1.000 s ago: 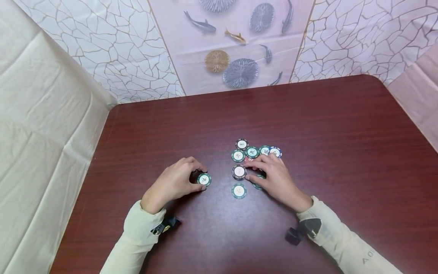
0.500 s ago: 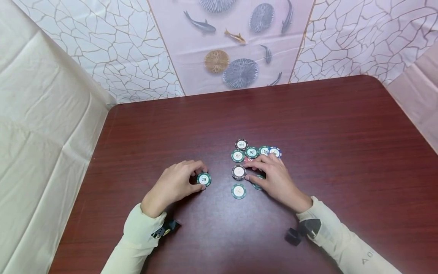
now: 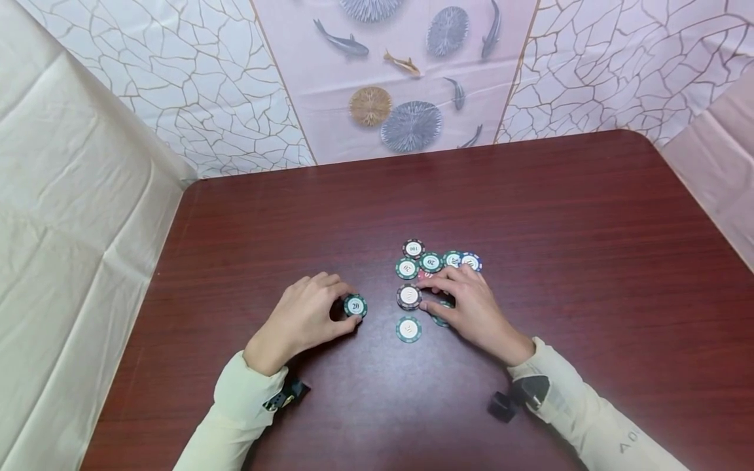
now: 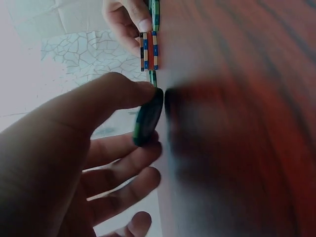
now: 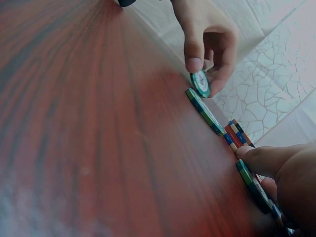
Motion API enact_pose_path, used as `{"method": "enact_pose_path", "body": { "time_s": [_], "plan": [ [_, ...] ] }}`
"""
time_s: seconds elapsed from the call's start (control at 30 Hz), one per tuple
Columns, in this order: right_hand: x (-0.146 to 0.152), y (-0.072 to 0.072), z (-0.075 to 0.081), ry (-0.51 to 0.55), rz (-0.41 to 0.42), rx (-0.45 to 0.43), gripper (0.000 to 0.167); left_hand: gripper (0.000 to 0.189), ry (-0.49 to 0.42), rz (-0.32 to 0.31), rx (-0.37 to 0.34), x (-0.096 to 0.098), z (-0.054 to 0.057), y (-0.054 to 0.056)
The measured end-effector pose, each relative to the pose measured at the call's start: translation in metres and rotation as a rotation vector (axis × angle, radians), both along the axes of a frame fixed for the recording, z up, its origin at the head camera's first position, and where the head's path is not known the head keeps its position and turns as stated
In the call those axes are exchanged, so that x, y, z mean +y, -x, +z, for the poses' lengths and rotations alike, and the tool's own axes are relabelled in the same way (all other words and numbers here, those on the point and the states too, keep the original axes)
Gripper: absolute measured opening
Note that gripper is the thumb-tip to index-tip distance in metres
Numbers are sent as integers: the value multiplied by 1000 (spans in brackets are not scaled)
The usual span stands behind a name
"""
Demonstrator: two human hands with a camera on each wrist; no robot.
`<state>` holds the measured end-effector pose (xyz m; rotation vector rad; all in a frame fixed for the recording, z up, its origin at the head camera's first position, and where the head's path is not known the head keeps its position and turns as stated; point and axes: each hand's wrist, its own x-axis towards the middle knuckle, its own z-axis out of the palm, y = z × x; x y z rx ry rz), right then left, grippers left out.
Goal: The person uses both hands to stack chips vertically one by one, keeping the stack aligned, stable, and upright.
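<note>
My left hand (image 3: 303,314) pinches a green poker chip (image 3: 355,305) marked 20 at its edge between thumb and fingers. In the left wrist view this chip (image 4: 149,118) tilts close over the table, above its dark reflection. To its right stands a short stack of poker chips (image 3: 409,296) with a dark one on top; blue and red edges show below in the left wrist view. The thumb and forefinger of my right hand (image 3: 474,314) hold the stack's right side. Beneath that hand, a green chip (image 3: 442,319) is partly hidden.
A single green chip (image 3: 409,329) lies just in front of the stack. Behind it lie a black 100 chip (image 3: 413,248), several green 20 chips (image 3: 431,262), a blue chip (image 3: 470,261) and a partly covered red chip (image 3: 425,275). The dark red table (image 3: 265,222) meets patterned cloth at the back.
My left hand has shifted slightly right with the green chip, and the chip's face has turned a little. The right hand keeps its place at the stack.
</note>
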<state>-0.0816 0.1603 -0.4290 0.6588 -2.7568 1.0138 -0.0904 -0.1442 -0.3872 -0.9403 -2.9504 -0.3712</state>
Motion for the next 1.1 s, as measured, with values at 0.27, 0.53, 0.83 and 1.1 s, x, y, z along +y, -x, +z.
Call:
{"method": "enact_pose_path", "body": {
  "time_s": [0.27, 0.53, 0.83, 1.1],
  "plan": [
    [0, 1, 1, -9, -1, -7, 32, 39, -107, -17, 33, 7, 2, 6],
    [0, 1, 1, -13, 1, -6, 33, 44, -145, -31, 3, 19, 4, 9],
    [1, 2, 1, -17, 3, 2, 33, 43, -169, -64, -16, 39, 5, 10],
    [2, 0, 2, -23, 9, -8, 33, 41, -158, -108, -24, 53, 3, 13]
  ]
}}
